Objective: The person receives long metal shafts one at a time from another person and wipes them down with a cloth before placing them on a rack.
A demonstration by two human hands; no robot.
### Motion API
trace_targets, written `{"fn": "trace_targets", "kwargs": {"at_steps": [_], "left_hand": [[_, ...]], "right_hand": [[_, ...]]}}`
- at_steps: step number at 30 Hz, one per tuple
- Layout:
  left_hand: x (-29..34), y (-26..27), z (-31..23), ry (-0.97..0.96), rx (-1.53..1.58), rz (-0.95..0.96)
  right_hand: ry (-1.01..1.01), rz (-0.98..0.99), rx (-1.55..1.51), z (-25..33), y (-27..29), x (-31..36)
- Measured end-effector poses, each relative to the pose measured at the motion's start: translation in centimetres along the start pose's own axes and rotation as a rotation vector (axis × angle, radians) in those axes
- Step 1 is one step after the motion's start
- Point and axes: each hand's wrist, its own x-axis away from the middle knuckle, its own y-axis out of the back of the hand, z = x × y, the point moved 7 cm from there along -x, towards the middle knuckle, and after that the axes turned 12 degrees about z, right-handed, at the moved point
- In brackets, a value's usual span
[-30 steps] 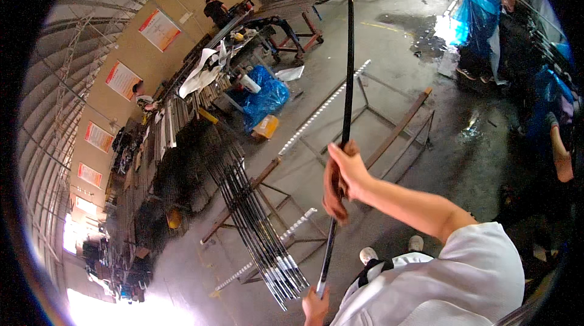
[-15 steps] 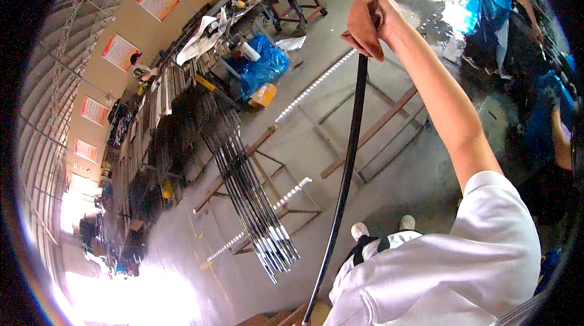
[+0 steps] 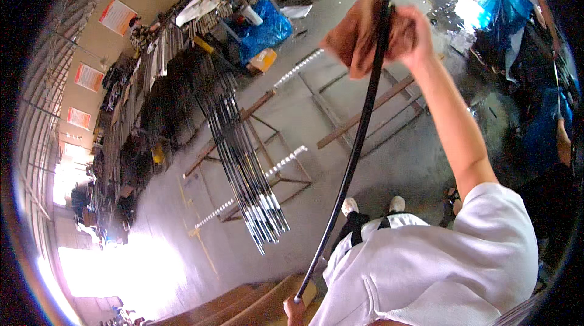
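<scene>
A long black rod (image 3: 356, 155) slants up from the bottom edge to the upper middle, its far end sticking up free. My left hand (image 3: 294, 311), low in the picture, is closed around its near end. My right hand (image 3: 417, 37) is stretched far forward, fingers closed on a brown cloth (image 3: 359, 37), both blurred. The rod passes in front of the cloth; whether they touch I cannot tell. To the left, several similar black rods (image 3: 237, 149) lie side by side, their near ends catching the light.
Metal stands (image 3: 277, 168) with wooden bars hold the rods; another wooden bar (image 3: 365, 113) lies farther right. A cluttered bench with a blue plastic bag (image 3: 266, 29) and a yellow box (image 3: 263, 60) is at the far left. Brown cardboard (image 3: 243, 301) is near my left hand. Other people work at both sides.
The cloth, which covered the rod's far end, is now behind it and that end shows. My left hand has come into view on the near end. The view has shifted.
</scene>
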Motion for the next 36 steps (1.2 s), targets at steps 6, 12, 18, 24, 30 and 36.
{"fn": "trace_targets", "kwargs": {"at_steps": [6, 12, 18, 24, 30, 36], "left_hand": [[1.6, -1.0, 1.1, 0.076, 0.09, 0.014], [-1.3, 1.6, -5.6, 0.069, 0.119, 0.201], [-4.9, 7.6, -19.4, -0.215, 0.368, 0.036], [-3.7, 14.6, -34.3, -0.517, 0.656, -0.035], [-6.2, 14.8, -34.5, -0.631, 0.623, -0.016], [-8.8, 5.2, -17.4, -0.053, 0.356, 0.076]], "right_hand": [[0.265, 0.811, 0.657, 2.6, -12.0, 1.7], [0.036, 0.677, 0.527, 0.6, -11.6, 1.4], [0.078, 0.56, 0.648, -6.0, -17.4, 6.1], [-0.162, 0.462, 0.322, -20.8, -14.6, 15.3], [-0.412, 0.148, 0.077, -28.0, -8.8, 18.9], [0.006, -0.092, 0.481, -12.3, -4.4, 6.8]]}}
